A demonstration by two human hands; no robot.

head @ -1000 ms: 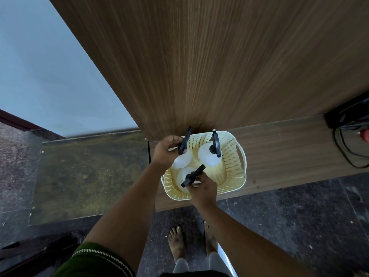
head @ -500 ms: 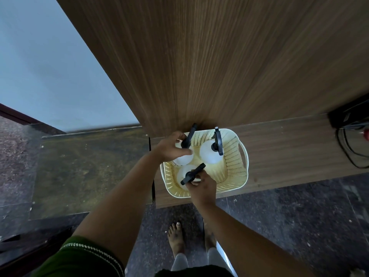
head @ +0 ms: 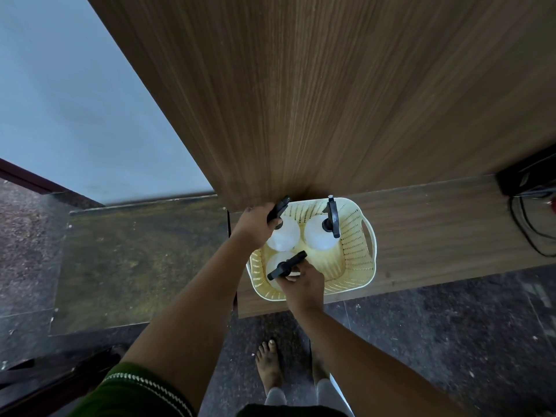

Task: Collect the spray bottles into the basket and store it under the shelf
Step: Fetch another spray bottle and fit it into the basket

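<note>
A cream perforated basket [head: 358, 251] sits on a low wooden ledge [head: 436, 224] against a tall wood panel. Three white spray bottles with black trigger heads stand in it. My left hand [head: 254, 225] grips the far-left bottle [head: 284, 237] by its trigger head at the basket's far-left corner. My right hand [head: 302, 284] holds the neck of the near bottle [head: 285, 266] at the near-left side. The third bottle [head: 320, 236] stands untouched in the middle, its black head pointing away.
The wood panel [head: 331, 100] rises right behind the basket. Black cables and a dark device [head: 529, 206] lie on the ledge at far right. A glass-topped surface [head: 135, 260] is on the left. My bare feet [head: 270, 368] stand on dark stone floor below.
My left hand has slid slightly toward the far-left corner with its bottle's trigger head. The right hand and near bottle stay in place; the view shifted a little.
</note>
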